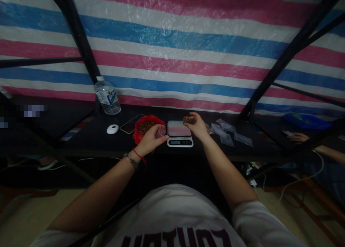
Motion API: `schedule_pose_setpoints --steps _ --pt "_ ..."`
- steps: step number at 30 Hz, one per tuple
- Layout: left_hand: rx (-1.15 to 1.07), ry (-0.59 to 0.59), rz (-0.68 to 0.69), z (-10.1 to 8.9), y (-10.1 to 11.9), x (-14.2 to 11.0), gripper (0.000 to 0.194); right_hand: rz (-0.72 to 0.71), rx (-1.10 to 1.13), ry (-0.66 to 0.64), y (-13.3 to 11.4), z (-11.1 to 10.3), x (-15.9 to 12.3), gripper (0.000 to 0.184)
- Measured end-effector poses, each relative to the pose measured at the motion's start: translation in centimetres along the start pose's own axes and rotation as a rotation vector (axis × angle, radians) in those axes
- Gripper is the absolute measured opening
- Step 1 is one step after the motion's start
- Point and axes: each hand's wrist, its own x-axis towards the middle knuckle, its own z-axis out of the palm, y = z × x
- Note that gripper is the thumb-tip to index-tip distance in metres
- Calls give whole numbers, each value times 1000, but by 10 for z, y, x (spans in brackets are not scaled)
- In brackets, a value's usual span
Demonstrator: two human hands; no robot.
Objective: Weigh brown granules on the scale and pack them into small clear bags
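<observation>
Pinching brown pieces (187,120), nearly closed right hand (198,127) is leaving the scale's (179,128) display visible mid-frame; left hand (150,139), half-closed beside the red bag (148,118), is apparently gripping clear plastic (162,131).

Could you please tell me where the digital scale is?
In the head view, the scale sits near the middle, on the dark table between the left hand and right hand, right of the red bag.
</observation>
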Motion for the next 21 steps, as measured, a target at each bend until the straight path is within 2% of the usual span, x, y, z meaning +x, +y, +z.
schedule_pose_setpoints --steps 3,7,12,21 --pt "-17 -7 23 0 -2 0 47 43 42 -21 1 -4 -5 61" --pt "0 49 70 -2 3 -1 43 86 75 -17 3 -10 -11 58" --pt "146 130 165 -4 7 -3 41 82 130 -21 10 -16 -20 55" --pt "234 112 206 -3 1 -2 36 113 251 -43 16 -14 -24 53"
